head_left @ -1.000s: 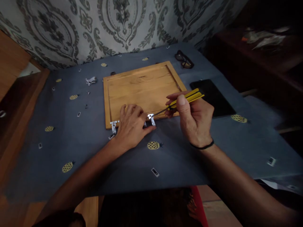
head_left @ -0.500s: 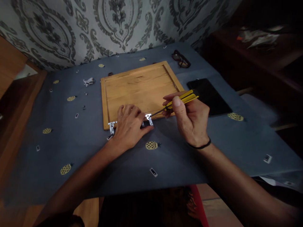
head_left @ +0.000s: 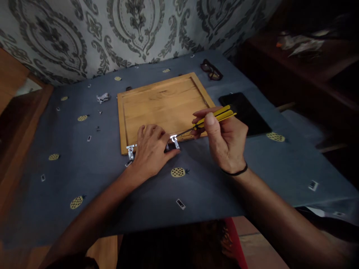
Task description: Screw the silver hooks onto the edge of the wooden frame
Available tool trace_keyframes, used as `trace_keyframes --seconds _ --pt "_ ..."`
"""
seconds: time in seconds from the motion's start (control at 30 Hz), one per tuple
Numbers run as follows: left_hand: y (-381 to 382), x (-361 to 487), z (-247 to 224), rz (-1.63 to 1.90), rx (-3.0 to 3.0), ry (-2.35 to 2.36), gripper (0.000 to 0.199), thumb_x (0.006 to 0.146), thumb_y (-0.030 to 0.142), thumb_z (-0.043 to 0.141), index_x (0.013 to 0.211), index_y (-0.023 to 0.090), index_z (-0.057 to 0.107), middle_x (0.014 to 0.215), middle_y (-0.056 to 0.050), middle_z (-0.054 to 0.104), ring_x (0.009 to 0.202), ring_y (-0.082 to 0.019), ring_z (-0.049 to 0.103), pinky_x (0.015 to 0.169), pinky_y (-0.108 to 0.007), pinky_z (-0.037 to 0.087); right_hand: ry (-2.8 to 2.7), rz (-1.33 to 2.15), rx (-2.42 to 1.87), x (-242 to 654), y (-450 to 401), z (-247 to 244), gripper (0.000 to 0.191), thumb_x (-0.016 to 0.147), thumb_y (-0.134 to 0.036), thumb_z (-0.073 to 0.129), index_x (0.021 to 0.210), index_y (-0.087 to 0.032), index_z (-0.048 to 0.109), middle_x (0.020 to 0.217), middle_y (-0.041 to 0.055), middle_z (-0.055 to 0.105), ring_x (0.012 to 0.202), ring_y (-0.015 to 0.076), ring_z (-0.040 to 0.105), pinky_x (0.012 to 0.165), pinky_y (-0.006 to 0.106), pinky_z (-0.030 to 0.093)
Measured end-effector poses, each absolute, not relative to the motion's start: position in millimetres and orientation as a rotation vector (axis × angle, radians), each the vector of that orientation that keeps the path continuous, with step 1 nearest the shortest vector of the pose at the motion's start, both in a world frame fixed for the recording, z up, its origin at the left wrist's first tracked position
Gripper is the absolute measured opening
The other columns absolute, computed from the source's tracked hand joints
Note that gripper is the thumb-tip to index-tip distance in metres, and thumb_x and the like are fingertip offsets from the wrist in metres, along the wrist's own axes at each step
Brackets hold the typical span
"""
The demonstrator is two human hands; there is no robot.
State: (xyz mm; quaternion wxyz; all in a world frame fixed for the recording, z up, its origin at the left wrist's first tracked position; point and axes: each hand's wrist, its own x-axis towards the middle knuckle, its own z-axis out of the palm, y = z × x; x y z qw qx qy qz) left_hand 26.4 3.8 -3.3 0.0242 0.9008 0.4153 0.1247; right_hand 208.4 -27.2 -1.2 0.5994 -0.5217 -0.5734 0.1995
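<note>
A wooden cabinet door (head_left: 165, 101) with a raised frame lies flat on the table. Two shiny metal hinges sit along its near edge: a left hinge (head_left: 130, 150) and a right hinge (head_left: 174, 140). My left hand (head_left: 151, 151) rests over that edge between them, its thumb and forefinger closed about the right hinge. In my right hand (head_left: 224, 138) is a yellow-handled screwdriver (head_left: 215, 116), gripped between thumb and fingers. Its thin dark shaft slants down to the left, the tip at the right hinge's plate. Whether a screw is under the tip cannot be made out.
Another metal hinge (head_left: 103, 98) and a few small screws (head_left: 98, 129) lie left of the door. Eyeglasses (head_left: 211, 70) are at the back right, and a black flat tablet-like object (head_left: 248, 112) lies behind my right hand. A blue pineapple-print cloth (head_left: 134, 209) covers the table.
The whole view has shifted slightly. Both hands keep nearly the same pose, the screwdriver tip staying at the right hinge.
</note>
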Motion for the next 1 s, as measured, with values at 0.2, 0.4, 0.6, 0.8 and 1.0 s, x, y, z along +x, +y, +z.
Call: trace_keyframes --seconds 0.2,0.4,0.6,0.8,1.0 --pt "3.0 26.7 -2.7 0.388 2.775 1.289 0.036 0.084 0.047 0.076 0.105 0.018 0.073 0.107 -0.009 0.067 0.112 -0.031 0.051 0.104 -0.052 0.039 -1.333 0.514 -1.208 206.7 -26.5 -2.0 0.046 0.097 -0.062 0.05 0.099 -0.02 0.069 0.076 0.0017 0.067 0.06 0.0128 0.065 0.056 0.027 0.055" --pt "3.3 26.9 -1.9 0.358 2.767 1.298 0.038 0.084 0.047 0.075 0.108 0.017 0.073 0.109 -0.009 0.066 0.114 -0.031 0.051 0.106 -0.052 0.038 -1.34 0.509 -1.236 206.8 -25.7 -1.7 0.049 0.096 -0.063 0.049 0.097 -0.019 0.07 0.077 0.0025 0.067 0.061 0.0127 0.065 0.056 0.026 0.055" --pt "2.9 26.6 -1.7 0.369 2.768 1.284 0.038 0.085 0.047 0.075 0.109 0.018 0.073 0.109 -0.01 0.066 0.114 -0.032 0.051 0.106 -0.054 0.038 -1.336 0.514 -1.222 206.5 -25.5 -0.9 0.048 0.096 -0.063 0.049 0.097 -0.02 0.069 0.075 0.0014 0.066 0.059 0.0122 0.065 0.056 0.026 0.054" --pt "2.7 26.9 -1.5 0.364 2.765 1.291 0.037 0.085 0.048 0.075 0.107 0.018 0.073 0.109 -0.01 0.066 0.114 -0.032 0.051 0.106 -0.052 0.038 -1.335 0.531 -1.234 206.6 -25.7 0.1 0.048 0.095 -0.065 0.05 0.096 -0.021 0.069 0.075 0.0014 0.066 0.059 0.0125 0.065 0.055 0.026 0.054" --pt "2.8 27.1 -1.1 0.352 2.758 1.292 0.037 0.085 0.047 0.075 0.107 0.018 0.073 0.11 -0.009 0.066 0.115 -0.032 0.05 0.106 -0.051 0.037 -1.364 0.538 -1.228 207.9 -24.9 -1.4 0.046 0.096 -0.063 0.05 0.096 -0.021 0.069 0.075 0.0013 0.065 0.06 0.0133 0.063 0.055 0.027 0.052"
